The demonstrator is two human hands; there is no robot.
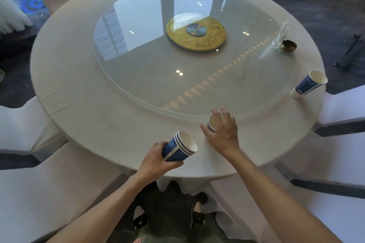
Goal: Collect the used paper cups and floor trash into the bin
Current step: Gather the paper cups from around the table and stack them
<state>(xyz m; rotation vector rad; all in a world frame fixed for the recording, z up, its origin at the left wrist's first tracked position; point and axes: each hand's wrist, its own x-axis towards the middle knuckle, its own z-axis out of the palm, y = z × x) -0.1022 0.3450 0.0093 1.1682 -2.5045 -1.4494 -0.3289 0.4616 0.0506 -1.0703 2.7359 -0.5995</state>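
1. Though each cup wears blue print with a pale label patch, the writing on it is too small to read.
2. Left hand is wrapped around a stack of nested cups, tilted with the mouths facing up and to the right; three rims show, so I count three there.
3. Right hand has its fingers spread and curled round a single cup standing on the table, just beside the edge of the glass turntable. Whether the grip has closed, I cannot tell.
4. Stack and single cup are near each other, with a strip of bare cloth between them.
5. One more cup stands at the table's right rim, well apart from both hands.
6. Count: five cups seen, three stacked and two standing alone.
7. Far right on the table sit one small brass-coloured dish and, just beside it, one clear glass holder.
8. White-covered chairs ring the table; two shoes show below its cloth.
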